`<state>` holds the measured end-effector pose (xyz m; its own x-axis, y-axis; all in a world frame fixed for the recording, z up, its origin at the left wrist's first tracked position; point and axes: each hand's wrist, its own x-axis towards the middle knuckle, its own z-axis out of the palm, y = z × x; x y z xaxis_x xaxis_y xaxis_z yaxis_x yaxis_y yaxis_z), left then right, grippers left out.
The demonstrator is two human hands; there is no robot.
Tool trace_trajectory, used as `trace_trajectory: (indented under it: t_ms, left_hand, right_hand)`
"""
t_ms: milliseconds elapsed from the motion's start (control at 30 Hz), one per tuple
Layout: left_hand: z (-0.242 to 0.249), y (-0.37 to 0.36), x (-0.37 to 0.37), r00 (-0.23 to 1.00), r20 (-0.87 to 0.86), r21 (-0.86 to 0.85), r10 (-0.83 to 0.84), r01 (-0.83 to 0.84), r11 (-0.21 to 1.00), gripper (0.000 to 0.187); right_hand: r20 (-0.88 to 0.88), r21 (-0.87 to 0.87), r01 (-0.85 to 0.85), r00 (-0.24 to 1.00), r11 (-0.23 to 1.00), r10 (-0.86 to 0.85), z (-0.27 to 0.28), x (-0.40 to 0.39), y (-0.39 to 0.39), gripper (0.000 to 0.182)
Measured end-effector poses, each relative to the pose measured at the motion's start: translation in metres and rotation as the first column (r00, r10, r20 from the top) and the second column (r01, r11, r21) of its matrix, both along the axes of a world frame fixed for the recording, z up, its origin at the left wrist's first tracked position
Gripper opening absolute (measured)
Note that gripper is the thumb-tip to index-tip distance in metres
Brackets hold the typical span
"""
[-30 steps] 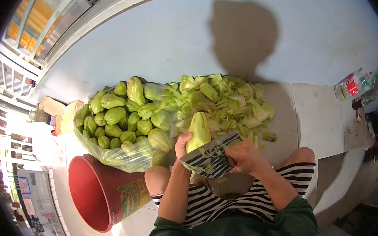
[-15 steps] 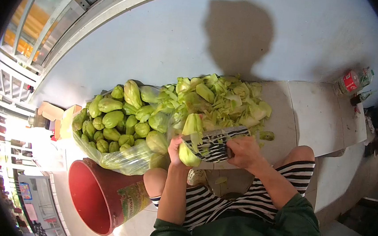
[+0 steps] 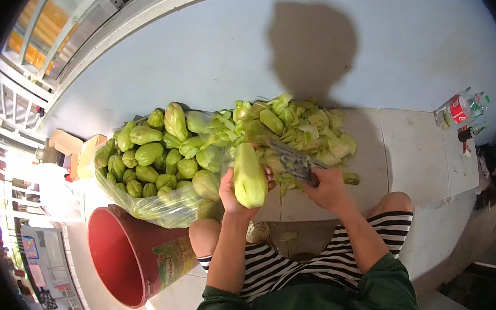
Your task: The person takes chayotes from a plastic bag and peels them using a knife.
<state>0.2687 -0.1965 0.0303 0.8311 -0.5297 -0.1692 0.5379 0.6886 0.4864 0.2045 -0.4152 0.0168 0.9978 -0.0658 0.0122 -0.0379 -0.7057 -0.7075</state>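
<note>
Left hand [image 3: 234, 192]: grip closed around a pale green, smooth, pear-shaped chayote [image 3: 249, 175], long axis upright. Right hand [image 3: 328, 187]: grip closed on a knife [image 3: 292, 160], blade at the chayote's far right. Beyond: peel heap [image 3: 299, 127]. Left: bagged chayotes [image 3: 154, 159], red bucket [image 3: 120, 256].

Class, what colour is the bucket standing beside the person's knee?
The bucket is red, with a green printed label on its side; the head view shows it.

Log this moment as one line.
left hand: holds pale green peeled chayote | right hand: grips steel cleaver | beside: clear bag of green chayotes
</note>
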Motion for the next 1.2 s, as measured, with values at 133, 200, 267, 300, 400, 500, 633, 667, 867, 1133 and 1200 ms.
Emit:
trace_trajectory:
  t_ms: [133, 200, 267, 300, 400, 500, 633, 667, 867, 1133, 1200]
  left_hand:
    - [0.005, -0.007, 0.0, 0.971, -0.167, -0.015, 0.172, -0.177, 0.984, 0.066]
    - [0.003, -0.007, -0.001, 0.941, -0.224, 0.074, 0.255, -0.244, 0.967, 0.065]
    - [-0.011, -0.001, -0.001, 0.98, -0.128, 0.05, 0.149, -0.144, 0.988, 0.063]
    - [-0.011, -0.001, 0.002, 0.974, -0.19, -0.086, 0.124, -0.142, 0.986, 0.061]
    - [-0.006, -0.006, 0.0, 0.957, -0.233, -0.087, 0.171, -0.196, 0.977, 0.057]
    - [-0.007, -0.011, -0.003, 0.944, -0.244, -0.063, 0.221, -0.243, 0.968, 0.057]
    - [-0.008, -0.019, -0.011, 0.92, -0.279, -0.056, 0.274, -0.301, 0.952, 0.06]
    - [-0.01, -0.019, -0.011, 0.92, -0.281, -0.056, 0.273, -0.3, 0.952, 0.06]
    - [-0.019, -0.018, -0.012, 0.96, -0.18, -0.029, 0.216, -0.225, 0.974, 0.064]
    - [0.001, -0.013, -0.008, 0.934, -0.213, -0.11, 0.287, -0.314, 0.943, 0.054]
    - [-0.004, -0.015, -0.011, 0.86, -0.272, 0.035, 0.432, -0.44, 0.897, 0.056]
  right_hand:
    - [0.249, -0.024, -0.254, 0.935, 0.967, 0.252, -0.003, -0.01, 0.007, 0.028]
    - [0.28, -0.096, -0.317, 0.901, 0.944, 0.331, -0.005, -0.013, 0.012, 0.029]
    - [0.303, -0.171, -0.37, 0.862, 0.913, 0.406, -0.009, -0.016, 0.016, 0.031]
    - [0.347, -0.172, -0.376, 0.842, 0.91, 0.413, -0.012, -0.017, 0.019, 0.032]
    - [0.412, -0.225, -0.364, 0.805, 0.904, 0.427, -0.015, -0.018, 0.025, 0.03]
    - [0.47, -0.287, -0.335, 0.767, 0.897, 0.437, -0.015, -0.016, 0.031, 0.026]
    - [0.505, -0.346, -0.288, 0.745, 0.893, 0.436, -0.015, -0.018, 0.039, 0.021]
    - [0.504, -0.346, -0.287, 0.746, 0.893, 0.435, -0.013, -0.017, 0.04, 0.021]
    - [0.457, -0.411, -0.287, 0.757, 0.866, 0.467, -0.011, -0.019, 0.042, 0.015]
    - [0.058, -0.041, -0.059, 0.996, 0.997, 0.062, -0.016, 0.003, 0.013, 0.026]
    - [0.137, -0.069, -0.183, 0.972, 0.981, 0.191, -0.009, -0.004, 0.016, 0.026]
